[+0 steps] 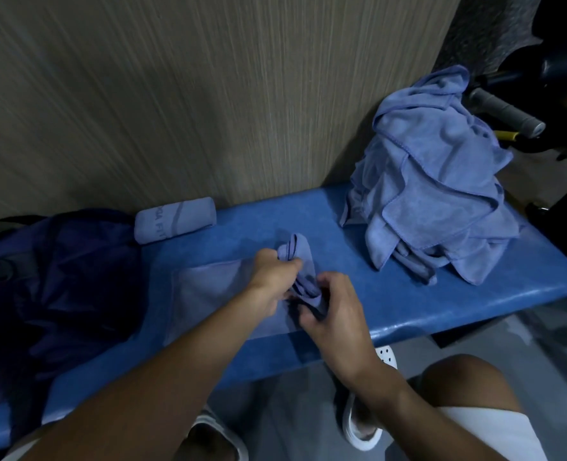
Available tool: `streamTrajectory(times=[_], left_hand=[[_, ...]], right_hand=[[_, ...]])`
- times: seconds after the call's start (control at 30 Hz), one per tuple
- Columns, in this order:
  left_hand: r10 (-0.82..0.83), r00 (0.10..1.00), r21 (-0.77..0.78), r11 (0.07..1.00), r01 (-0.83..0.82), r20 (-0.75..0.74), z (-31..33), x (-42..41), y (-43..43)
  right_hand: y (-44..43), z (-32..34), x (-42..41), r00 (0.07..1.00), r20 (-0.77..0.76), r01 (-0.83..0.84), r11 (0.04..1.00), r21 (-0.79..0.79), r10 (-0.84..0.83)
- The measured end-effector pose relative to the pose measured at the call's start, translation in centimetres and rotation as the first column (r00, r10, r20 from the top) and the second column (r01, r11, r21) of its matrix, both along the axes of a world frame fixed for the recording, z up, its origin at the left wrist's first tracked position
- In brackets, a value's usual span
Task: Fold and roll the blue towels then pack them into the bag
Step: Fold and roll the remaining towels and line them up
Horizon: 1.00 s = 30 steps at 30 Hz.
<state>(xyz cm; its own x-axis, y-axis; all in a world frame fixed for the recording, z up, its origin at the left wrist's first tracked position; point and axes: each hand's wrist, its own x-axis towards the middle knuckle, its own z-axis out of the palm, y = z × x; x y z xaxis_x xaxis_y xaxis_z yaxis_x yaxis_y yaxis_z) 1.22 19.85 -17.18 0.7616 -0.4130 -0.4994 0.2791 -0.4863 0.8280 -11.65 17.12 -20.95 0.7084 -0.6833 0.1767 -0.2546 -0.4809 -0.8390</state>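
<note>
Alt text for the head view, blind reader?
The left hand and right hand grip a half-rolled blue towel on a blue bench. One finished roll lies by the wall, next to a dark bag at left; a pile of unfolded blue towels sits at right.

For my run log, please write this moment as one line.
step: rolling towel on bench | left hand: grips towel | right hand: grips towel | done: one rolled towel beside bag | waiting: towel pile
</note>
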Motion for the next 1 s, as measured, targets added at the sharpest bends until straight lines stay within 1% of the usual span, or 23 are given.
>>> streamTrajectory(times=[0.07,0.13,0.23,0.3,0.33,0.37,0.4,0.43,0.47,0.5,0.53,0.57,0.6,0.67,0.7,0.73,0.77,0.8,0.87,0.9,0.93,0.97,1.0], left_hand=[[0.014,0.998,-0.005,1.0,-0.014,-0.063,0.1,0.4,0.4],[0.017,0.994,-0.023,1.0,-0.019,-0.11,0.2,0.7,0.6],[0.031,0.989,-0.029,0.999,-0.036,-0.147,0.0,1.2,0.7],[0.04,0.985,-0.042,0.998,-0.048,-0.17,-0.3,1.4,0.6],[0.033,0.987,-0.05,0.998,-0.041,-0.157,-0.5,1.5,0.5],[0.021,0.993,-0.058,0.998,-0.028,-0.113,-0.8,1.6,0.4],[0.01,0.999,-0.057,0.998,-0.012,-0.044,-1.0,1.6,0.2],[0.001,0.999,-0.047,0.999,0.001,0.04,-1.3,1.6,0.1],[-0.005,0.992,-0.033,0.999,0.009,0.124,-1.4,1.6,0.0],[-0.018,0.978,-0.014,1.0,0.021,0.208,-1.5,1.5,0.1],[-0.047,0.952,0.007,0.999,0.047,0.301,-1.6,1.3,0.2],[-0.102,0.905,0.042,0.995,0.093,0.413,-1.6,1.1,0.6],[-0.179,0.829,0.091,0.984,0.154,0.53,-1.8,1.0,1.1],[-0.331,0.594,0.174,0.936,0.307,0.733,-2.4,0.9,2.4],[-0.406,0.461,0.232,0.892,0.388,0.789,-2.8,1.1,3.0],[-0.479,0.339,0.312,0.84,0.443,0.81,-3.3,1.4,3.5],[-0.543,0.244,0.393,0.791,0.469,0.803,-3.7,1.6,3.9],[-0.6,0.2,0.459,0.751,0.474,0.775,-4.0,1.7,4.3],[-0.672,0.208,0.541,0.711,0.449,0.711,-4.6,1.9,4.8],[-0.703,0.2,0.586,0.69,0.426,0.683,-4.8,2.0,4.9],[-0.731,0.173,0.631,0.665,0.4,0.66,-5.1,2.0,5.1],[-0.758,0.14,0.675,0.636,0.375,0.636,-5.3,2.0,5.3],[-0.781,0.118,0.708,0.61,0.355,0.614,-5.5,2.0,5.3]], right_hand=[[-0.1,-0.4,-0.2,0.995,-0.098,0.011,0.998,-0.067,-0.017],[-0.2,-0.7,-0.2,0.986,-0.163,-0.004,0.993,-0.118,-0.015],[0.3,-0.6,-0.4,0.98,-0.165,-0.144,0.965,-0.217,0.109],[0.5,-1.0,-0.4,0.943,-0.259,-0.279,0.919,-0.279,0.208],[0.7,-1.0,-0.4,0.929,-0.295,-0.308,0.91,-0.279,0.224],[0.7,-0.8,-0.4,0.928,-0.304,-0.309,0.9,-0.307,0.215],[0.8,-0.7,-0.5,0.934,-0.297,-0.289,0.91,-0.297,0.2],[0.7,-0.6,-0.5,0.939,-0.302,-0.265,0.903,-0.339,0.163],[0.8,-0.2,-0.5,0.921,-0.359,-0.294,0.872,-0.392,0.149],[0.9,-0.3,-0.6,0.906,-0.396,-0.343,0.808,-0.478,0.151],[0.9,-0.8,-0.8,0.892,-0.431,-0.386,0.724,-0.571,0.136],[0.9,-1.0,-1.0,0.888,-0.444,-0.396,0.696,-0.599,0.123],[0.9,-1.3,-1.1,0.888,-0.446,-0.395,0.676,-0.622,0.108],[0.9,-1.4,-1.2,0.894,-0.439,-0.385,0.657,-0.648,0.091],[0.9,-1.5,-1.3,0.892,-0.443,-0.39,0.642,-0.66,0.086],[1.0,-1.5,-1.3,0.892,-0.443,-0.392,0.641,-0.66,0.09],[1.0,-1.4,-1.4,0.889,-0.445,-0.398,0.658,-0.64,0.104],[0.9,-1.2,-1.4,0.893,-0.433,-0.393,0.684,-0.614,0.124],[0.9,-0.7,-1.5,0.928,-0.334,-0.338,0.741,-0.58,0.162],[0.9,-0.7,-1.4,0.953,-0.254,-0.283,0.784,-0.552,0.164],[0.8,-0.7,-1.3,0.973,-0.188,-0.212,0.838,-0.503,0.134],[0.7,-0.7,-1.2,0.987,-0.15,-0.125,0.886,-0.446,0.063],[0.6,-0.8,-1.0,0.986,-0.163,-0.042,0.922,-0.386,-0.023]])
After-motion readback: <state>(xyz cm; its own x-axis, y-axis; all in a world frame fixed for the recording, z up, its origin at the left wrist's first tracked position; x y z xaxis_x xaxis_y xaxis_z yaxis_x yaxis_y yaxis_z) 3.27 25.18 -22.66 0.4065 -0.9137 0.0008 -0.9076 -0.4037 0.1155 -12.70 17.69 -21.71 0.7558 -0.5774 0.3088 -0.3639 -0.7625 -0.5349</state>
